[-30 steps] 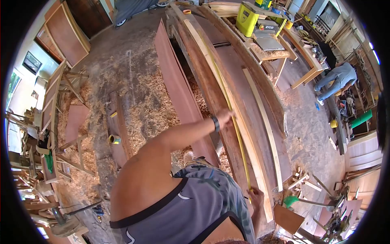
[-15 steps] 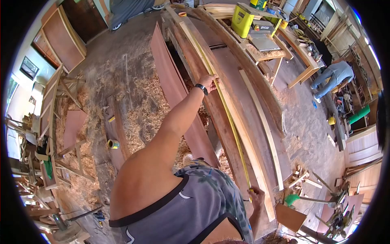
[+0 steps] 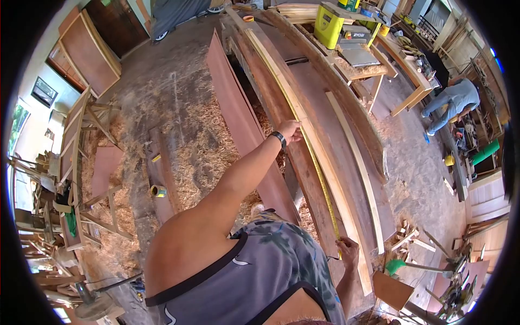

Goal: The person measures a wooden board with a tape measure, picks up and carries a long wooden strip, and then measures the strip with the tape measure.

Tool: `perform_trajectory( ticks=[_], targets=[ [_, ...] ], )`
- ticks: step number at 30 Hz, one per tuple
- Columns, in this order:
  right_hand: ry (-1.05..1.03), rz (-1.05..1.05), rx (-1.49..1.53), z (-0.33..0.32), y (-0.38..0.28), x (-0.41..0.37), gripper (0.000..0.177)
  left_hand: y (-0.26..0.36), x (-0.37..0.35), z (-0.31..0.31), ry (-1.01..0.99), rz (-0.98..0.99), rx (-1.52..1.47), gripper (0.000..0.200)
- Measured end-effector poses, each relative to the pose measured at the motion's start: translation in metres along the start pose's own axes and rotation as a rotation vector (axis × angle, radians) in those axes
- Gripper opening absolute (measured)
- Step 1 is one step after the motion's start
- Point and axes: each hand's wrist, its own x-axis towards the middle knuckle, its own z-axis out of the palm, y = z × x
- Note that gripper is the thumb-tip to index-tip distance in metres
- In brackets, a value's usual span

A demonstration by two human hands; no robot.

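A yellow tape measure (image 3: 327,196) is stretched lengthwise along a long pale wood strip (image 3: 339,194). My left hand (image 3: 291,131), with a dark watch on its wrist, is closed on the tape's blade at the strip's edge, partway up its length. Close to my body, my right hand (image 3: 348,251) has its fingers closed around the near end of the tape; the tape's case cannot be made out. Under the strip lie long brown planks (image 3: 303,172). A shorter pale strip (image 3: 355,162) rests to the right, apart from both hands.
A green Ryobi planer (image 3: 330,28) stands on a wooden stand at the back right. Beyond it, a person (image 3: 455,100) bends by the shelves. A reddish panel (image 3: 238,124) leans left of the planks. Wood shavings (image 3: 187,157) and a can (image 3: 158,191) lie on the floor.
My left hand has slid along the strip toward my body, still on the tape. My right hand has risen slightly. The view has shifted a little.
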Motion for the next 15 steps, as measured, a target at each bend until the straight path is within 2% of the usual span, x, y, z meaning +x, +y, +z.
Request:
perform_trajectory(
  ticks=[2, 3, 4, 5, 6, 7, 8, 9, 10, 11, 13, 15],
  targets=[
    [0.006, 0.012, 0.024, -0.003, 0.002, -0.001, 0.021, -0.006, -0.025, 0.020, 0.185, 0.034, 0.309, 0.033],
    [0.013, -0.017, -0.088, -0.003, 0.001, 0.002, 0.023, -0.048, 0.026, 0.004, 0.309, 0.209, 0.597, 0.043],
    [0.029, -0.033, -0.192, -0.004, 0.004, 0.003, 0.025, -0.048, -0.015, 0.031, 0.506, 0.407, 0.959, 0.043],
    [0.062, -0.067, -0.195, -0.001, 0.036, 0.015, 0.027, -0.051, -0.036, 0.042, 0.406, 0.578, 1.085, 0.047],
    [0.056, -0.002, -0.244, 0.001, 0.022, 0.013, 0.030, -0.062, -0.054, 0.052, 0.256, 0.746, 1.196, 0.051],
    [0.027, 0.032, -0.371, -0.001, 0.040, 0.021, 0.038, -0.073, -0.069, 0.066, 0.072, 0.885, 1.157, 0.051],
    [0.052, -0.055, -0.532, 0.000, 0.025, 0.021, 0.037, -0.082, -0.080, 0.078, -0.134, 0.996, 1.087, 0.050],
    [0.105, -0.236, -0.545, 0.000, 0.030, 0.022, 0.046, -0.092, -0.094, 0.089, -0.226, 1.115, 1.157, 0.049],
    [-0.010, 0.015, -0.682, -0.010, -0.001, 0.014, 0.051, -0.107, -0.092, 0.093, -0.398, 1.109, 1.171, 0.049],
    [-0.074, 0.234, -0.584, -0.019, -0.016, 0.010, 0.054, -0.121, -0.093, 0.099, -0.471, 1.145, 1.267, 0.053],
    [0.147, 0.142, -0.615, -0.027, 0.023, -0.002, 0.047, -0.127, -0.128, 0.132, -0.608, 1.119, 1.514, 0.061],
    [0.212, 0.199, -0.629, -0.037, 0.029, -0.025, 0.041, -0.140, -0.132, 0.142, -0.683, 1.067, 1.666, 0.068]
  ],
)
